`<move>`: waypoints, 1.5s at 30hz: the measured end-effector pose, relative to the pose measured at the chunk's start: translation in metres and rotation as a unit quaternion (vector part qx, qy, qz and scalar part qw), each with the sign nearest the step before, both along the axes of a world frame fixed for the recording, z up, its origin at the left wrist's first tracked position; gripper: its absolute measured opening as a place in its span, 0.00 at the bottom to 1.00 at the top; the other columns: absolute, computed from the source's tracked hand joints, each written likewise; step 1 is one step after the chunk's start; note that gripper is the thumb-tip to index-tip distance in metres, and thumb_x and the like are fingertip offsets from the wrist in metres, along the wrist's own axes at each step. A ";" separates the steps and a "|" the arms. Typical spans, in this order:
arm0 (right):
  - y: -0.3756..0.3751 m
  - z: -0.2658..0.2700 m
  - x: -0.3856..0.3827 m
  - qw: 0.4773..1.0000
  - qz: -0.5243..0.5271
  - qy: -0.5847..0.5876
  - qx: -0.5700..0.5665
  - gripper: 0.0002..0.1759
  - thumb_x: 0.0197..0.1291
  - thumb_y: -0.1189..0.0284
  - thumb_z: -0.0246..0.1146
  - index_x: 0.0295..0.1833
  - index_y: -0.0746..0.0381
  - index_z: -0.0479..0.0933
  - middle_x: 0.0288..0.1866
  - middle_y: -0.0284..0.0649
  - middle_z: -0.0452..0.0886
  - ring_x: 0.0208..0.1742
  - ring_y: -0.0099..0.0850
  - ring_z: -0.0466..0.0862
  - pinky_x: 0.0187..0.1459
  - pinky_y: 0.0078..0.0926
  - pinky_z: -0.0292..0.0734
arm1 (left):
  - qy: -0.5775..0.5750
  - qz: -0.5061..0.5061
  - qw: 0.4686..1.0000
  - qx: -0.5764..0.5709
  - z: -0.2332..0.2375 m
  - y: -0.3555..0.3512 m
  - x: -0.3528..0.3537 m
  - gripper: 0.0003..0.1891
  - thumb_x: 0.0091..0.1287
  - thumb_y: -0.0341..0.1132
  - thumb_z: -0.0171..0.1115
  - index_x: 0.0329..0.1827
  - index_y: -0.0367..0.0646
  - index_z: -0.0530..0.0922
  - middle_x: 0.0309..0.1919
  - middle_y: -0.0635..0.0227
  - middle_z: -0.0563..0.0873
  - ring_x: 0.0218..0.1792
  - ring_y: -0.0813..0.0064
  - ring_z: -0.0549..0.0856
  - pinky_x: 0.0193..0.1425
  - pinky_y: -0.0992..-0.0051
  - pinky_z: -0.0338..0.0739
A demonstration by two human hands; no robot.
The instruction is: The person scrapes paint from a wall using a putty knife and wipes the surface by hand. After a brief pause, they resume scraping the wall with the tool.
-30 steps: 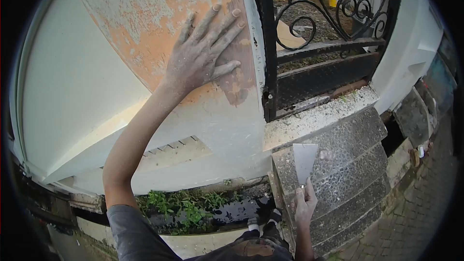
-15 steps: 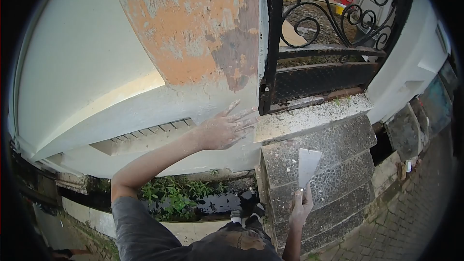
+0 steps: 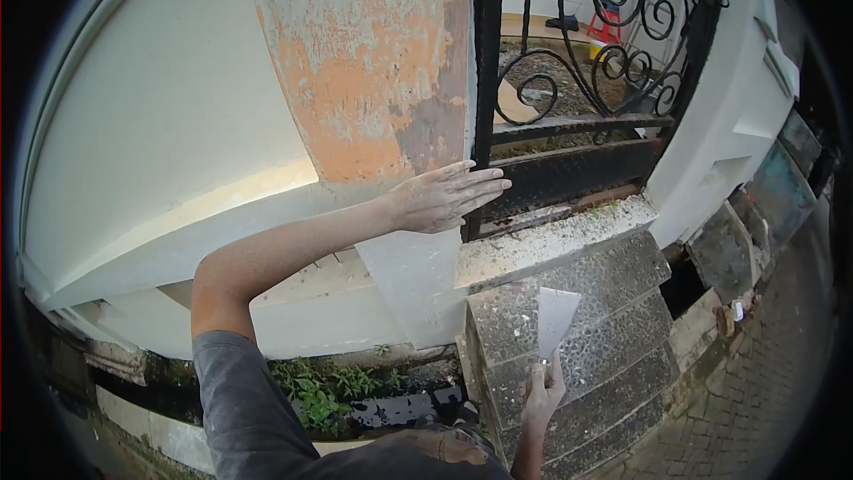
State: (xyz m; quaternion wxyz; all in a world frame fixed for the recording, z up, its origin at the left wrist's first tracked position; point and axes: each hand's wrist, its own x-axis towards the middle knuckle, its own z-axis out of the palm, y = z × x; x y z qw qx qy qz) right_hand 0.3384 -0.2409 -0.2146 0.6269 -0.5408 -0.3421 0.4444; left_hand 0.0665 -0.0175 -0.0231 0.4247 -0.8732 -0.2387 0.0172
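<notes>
My left hand (image 3: 447, 197), dusted with pale powder, is stretched out flat with nothing in it. It is in front of the wall pillar (image 3: 355, 62), below the patch of orange and grey scraped paint, and its fingertips overlap the lower edge of the black gate (image 3: 577, 164). Whether the palm touches the wall I cannot tell. At the lower right, my right hand (image 3: 542, 388) grips the handle of a putty knife (image 3: 557, 318), whose wide pale blade points up over the stone ramp.
A speckled stone ramp (image 3: 604, 338) slopes down from the white-spattered sill (image 3: 560, 236). Below the wall lies a ditch with green plants (image 3: 324, 391) and dark water. Behind the gate are a red stool (image 3: 606, 27) and a yellow container. Brick paving (image 3: 755, 382) runs along the right.
My left hand has moved up and right from the lower wall toward the gate's edge, its fingers now closer together. The view has shifted slightly; my right hand still holds the putty knife.
</notes>
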 end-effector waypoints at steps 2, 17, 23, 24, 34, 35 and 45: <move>-0.003 0.001 0.005 1.000 -0.011 -0.006 -0.003 0.28 0.62 0.80 0.54 0.69 0.65 0.60 0.25 0.31 0.73 0.15 0.13 0.63 0.15 0.14 0.63 | -0.126 0.002 0.984 0.123 0.057 -0.017 0.012 0.41 0.65 0.63 0.40 0.74 0.45 0.49 0.75 0.70 0.48 0.75 0.71 0.45 0.77 0.61 0.33; -0.051 0.010 -0.013 0.998 -0.064 0.013 0.018 0.26 0.59 0.82 0.56 0.65 0.68 0.65 0.22 0.28 0.70 0.13 0.13 0.65 0.13 0.13 0.61 | -0.194 0.108 0.958 0.182 0.150 0.013 -0.029 0.36 0.67 0.58 0.42 0.72 0.43 0.55 0.74 0.62 0.52 0.75 0.66 0.46 0.76 0.58 0.33; -0.073 0.007 -0.036 0.998 -0.045 0.005 0.039 0.27 0.59 0.81 0.56 0.66 0.64 0.66 0.22 0.28 0.71 0.14 0.14 0.65 0.14 0.14 0.61 | -0.177 0.090 0.967 0.159 0.119 0.017 -0.035 0.34 0.67 0.55 0.44 0.72 0.45 0.57 0.73 0.64 0.53 0.75 0.65 0.47 0.76 0.57 0.34; -0.078 0.006 -0.036 0.998 -0.049 -0.018 0.037 0.27 0.59 0.80 0.56 0.66 0.65 0.66 0.22 0.28 0.71 0.14 0.13 0.65 0.14 0.14 0.61 | -0.173 0.072 0.972 0.142 0.104 0.015 -0.037 0.33 0.67 0.53 0.44 0.72 0.46 0.57 0.73 0.64 0.54 0.75 0.65 0.48 0.76 0.57 0.34; -0.104 0.029 -0.039 0.997 -0.042 -0.055 0.020 0.27 0.59 0.83 0.57 0.65 0.70 0.65 0.23 0.25 0.70 0.16 0.11 0.64 0.16 0.12 0.58 | -0.101 0.035 0.993 0.051 -0.021 -0.006 -0.078 0.27 0.64 0.39 0.48 0.68 0.48 0.65 0.73 0.68 0.56 0.75 0.68 0.49 0.76 0.59 0.38; -0.101 0.023 -0.040 0.997 -0.046 -0.058 0.024 0.27 0.59 0.83 0.57 0.65 0.70 0.65 0.23 0.25 0.70 0.16 0.11 0.64 0.16 0.12 0.58 | -0.097 0.025 0.994 0.050 -0.025 -0.007 -0.083 0.26 0.63 0.39 0.48 0.67 0.48 0.65 0.73 0.69 0.56 0.75 0.68 0.49 0.76 0.59 0.38; -0.088 0.014 -0.047 0.998 0.008 -0.050 0.025 0.27 0.60 0.81 0.56 0.67 0.69 0.62 0.22 0.26 0.70 0.13 0.13 0.64 0.13 0.12 0.58 | -0.146 0.094 0.984 -0.039 -0.023 -0.034 -0.101 0.29 0.62 0.38 0.50 0.69 0.52 0.63 0.74 0.74 0.55 0.75 0.70 0.47 0.75 0.55 0.38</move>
